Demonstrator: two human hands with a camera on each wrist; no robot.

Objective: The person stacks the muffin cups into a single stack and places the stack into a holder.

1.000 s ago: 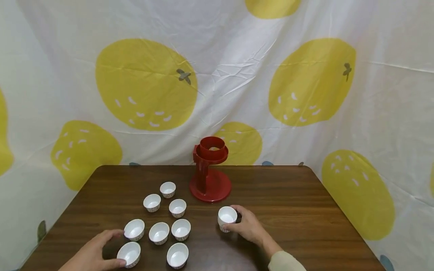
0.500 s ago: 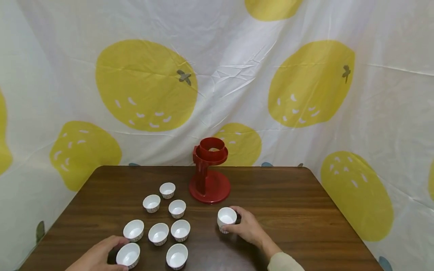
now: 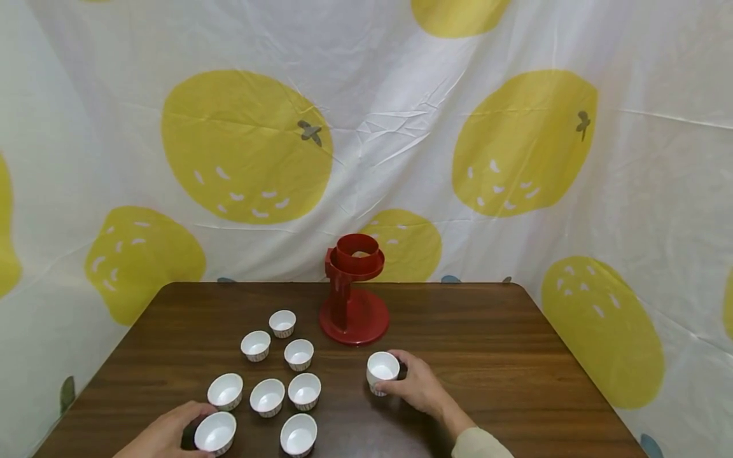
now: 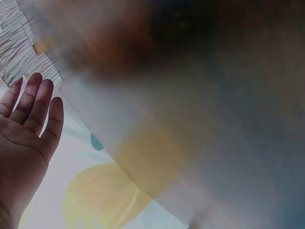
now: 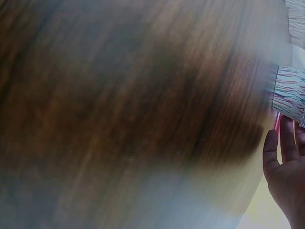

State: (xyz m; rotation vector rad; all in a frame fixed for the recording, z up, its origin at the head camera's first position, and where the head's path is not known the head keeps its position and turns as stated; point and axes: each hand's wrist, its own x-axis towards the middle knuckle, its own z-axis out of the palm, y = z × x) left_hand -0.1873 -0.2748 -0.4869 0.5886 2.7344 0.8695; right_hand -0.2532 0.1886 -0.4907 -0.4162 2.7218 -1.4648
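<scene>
R hand (image 3: 418,385) curls round a lone cup (image 3: 382,371) on table (image 3: 515,356), just in front of red stand (image 3: 354,292). L hand (image 3: 166,436) cups near-left cup (image 3: 214,433), fingers against its left side.

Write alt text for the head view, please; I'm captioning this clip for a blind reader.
Two hands each hold a small white cup on a dark wooden table: the right hand grips one cup near a red stand, the left hand another at the near edge. Seven more white cups sit between, before a lemon-print cloth.
</scene>
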